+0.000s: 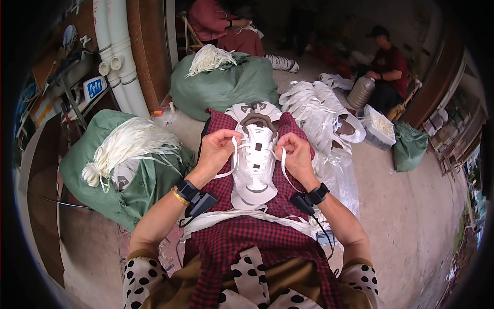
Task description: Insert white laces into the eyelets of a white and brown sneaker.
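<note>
A white sneaker (253,177) rests on my lap over a red and black checked apron (226,247), its toe toward me. White lace crosses its tongue through several eyelets. At the shoe's left side, my left hand (218,149) pinches one shoelace end (236,160), which hangs in a loop. Opposite it, my right hand (295,154) has thumb and finger closed on the other end (284,166), trailing down to the right. Behind this shoe lies another white and grey shoe (263,109), partly hidden. Loose white laces (206,221) stretch across my lap.
Green sacks stand left (149,190) and ahead (226,85), topped with bundled white laces (123,147). Stacked sneakers (314,103) lie right on plastic sheeting (339,185). Farther off sit two people (216,26) (391,67), near a clear lace-filled box (378,127). White pipes (121,46) rise left.
</note>
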{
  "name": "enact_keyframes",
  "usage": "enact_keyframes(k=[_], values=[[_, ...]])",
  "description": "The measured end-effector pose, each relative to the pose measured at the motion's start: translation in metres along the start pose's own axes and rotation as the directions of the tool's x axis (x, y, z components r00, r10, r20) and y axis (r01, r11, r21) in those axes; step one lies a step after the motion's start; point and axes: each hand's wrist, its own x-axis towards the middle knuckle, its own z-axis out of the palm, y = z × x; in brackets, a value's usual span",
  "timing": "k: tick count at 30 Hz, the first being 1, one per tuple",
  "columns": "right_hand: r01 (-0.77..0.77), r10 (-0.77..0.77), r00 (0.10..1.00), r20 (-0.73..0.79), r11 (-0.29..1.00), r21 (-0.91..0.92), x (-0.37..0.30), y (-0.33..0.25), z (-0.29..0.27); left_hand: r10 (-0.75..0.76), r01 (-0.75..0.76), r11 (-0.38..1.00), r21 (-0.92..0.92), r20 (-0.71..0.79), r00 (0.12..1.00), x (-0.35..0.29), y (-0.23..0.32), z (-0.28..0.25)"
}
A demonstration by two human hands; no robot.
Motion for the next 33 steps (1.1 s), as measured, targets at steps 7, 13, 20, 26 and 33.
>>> enact_keyframes(k=[7, 13, 20, 26, 33], values=[[-0.108, 0.096, 0.99, 0.102, 0.988, 0.113, 0.006, -0.011, -0.005, 0.097, -0.093, 0.989, 0.114, -0.027, 0.995, -0.005, 0.004, 0.004], [-0.139, 0.117, 0.985, 0.127, 0.973, 0.184, 0.013, -0.005, -0.004, 0.25, -0.224, 0.917, 0.33, -0.039, 0.967, 0.005, 0.002, 0.003], [-0.127, 0.083, 0.981, 0.175, 0.958, 0.257, 0.015, -0.005, -0.008, 0.303, -0.282, 0.862, 0.42, 0.019, 0.953, 0.004, 0.014, 0.015], [-0.126, 0.086, 0.92, 0.383, 0.989, 0.081, 0.023, -0.015, -0.025, 0.194, -0.375, 0.71, 0.597, 0.345, 0.918, 0.021, 0.04, 0.013], [0.659, -0.219, 0.668, 0.712, 0.618, -0.429, 0.062, -0.057, -0.04, -0.044, -0.86, 0.102, 0.5, 0.866, 0.498, 0.066, 0.083, 0.002]])
